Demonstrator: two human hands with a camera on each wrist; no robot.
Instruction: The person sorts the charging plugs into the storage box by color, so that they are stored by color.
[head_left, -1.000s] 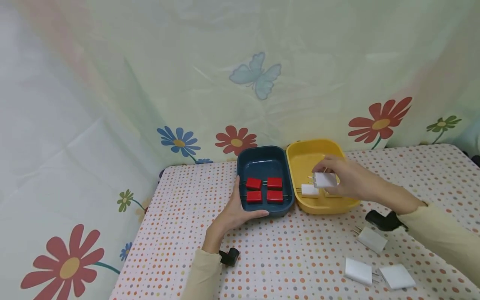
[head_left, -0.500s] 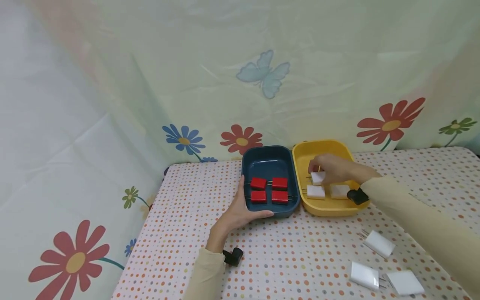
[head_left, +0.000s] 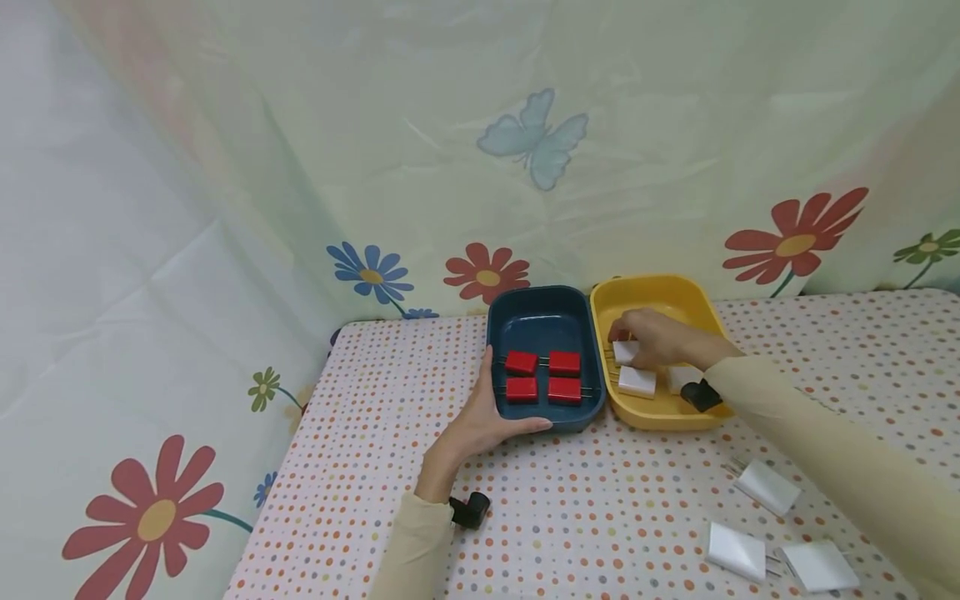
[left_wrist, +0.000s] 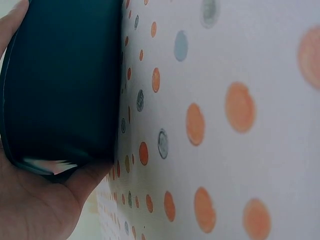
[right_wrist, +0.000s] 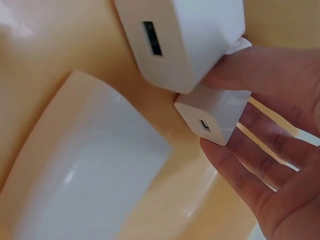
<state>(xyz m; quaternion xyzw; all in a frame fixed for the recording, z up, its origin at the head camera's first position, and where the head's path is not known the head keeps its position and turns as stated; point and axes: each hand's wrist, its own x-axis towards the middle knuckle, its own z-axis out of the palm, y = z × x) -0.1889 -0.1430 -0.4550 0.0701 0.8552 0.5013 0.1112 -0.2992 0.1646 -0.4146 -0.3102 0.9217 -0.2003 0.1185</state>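
Note:
My left hand rests at the near left corner of a dark blue tray, straight fingers along its left wall and thumb along the front. Several red chargers with metal prongs lie in that tray. In the left wrist view, the blue tray fills the space beside my thumb. My right hand is inside the yellow tray, pinching a white charger between thumb and fingers, low by the tray's floor. Nearer me in it lie another white charger and a third white charger, partly hidden.
Three white chargers lie on the dotted tablecloth at the near right: one charger farther off, a second charger and a third charger closer. The trays stand side by side near a printed curtain at the back.
My right hand has lowered the white charger into the yellow tray, behind the other one, and turned it slightly. My left hand stays at the blue tray. The head view has shifted a little.

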